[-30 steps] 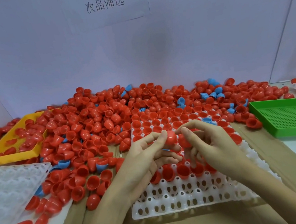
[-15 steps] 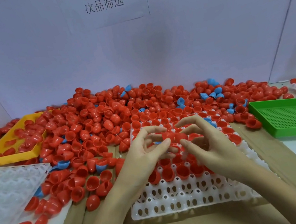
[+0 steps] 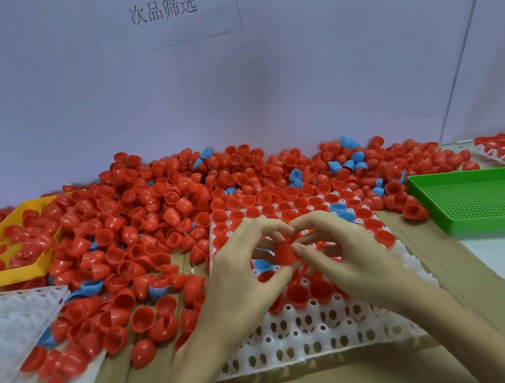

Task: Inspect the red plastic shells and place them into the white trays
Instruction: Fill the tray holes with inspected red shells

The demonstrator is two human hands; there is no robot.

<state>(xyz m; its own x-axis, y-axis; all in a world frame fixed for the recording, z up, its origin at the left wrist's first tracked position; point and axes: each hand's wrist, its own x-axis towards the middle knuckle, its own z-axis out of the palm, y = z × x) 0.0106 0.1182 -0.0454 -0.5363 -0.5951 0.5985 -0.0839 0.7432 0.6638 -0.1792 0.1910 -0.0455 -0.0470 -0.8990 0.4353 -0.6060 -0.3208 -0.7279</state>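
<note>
Hands have drawn together above the white tray [image 3: 302, 345]; left hand [image 3: 241, 272] and right hand [image 3: 346, 249] now pinch one red shell [image 3: 285, 252], grip narrow; inspection under way, placement next.

Both hands — left hand [image 3: 242, 279], right hand [image 3: 347, 255] — pinch one red shell [image 3: 284, 252] above the white tray [image 3: 302, 345].

Left hand [image 3: 242, 279], right hand [image 3: 347, 255] fingertips meeting, curled.

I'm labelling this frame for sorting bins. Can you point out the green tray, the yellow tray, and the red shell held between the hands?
green tray [image 3: 491, 203]: head view, on its perforated floor.
yellow tray [image 3: 3, 277]: head view, on its near rim.
red shell [image 3: 284, 252]: head view, on its outer wall between the fingertips.
</note>
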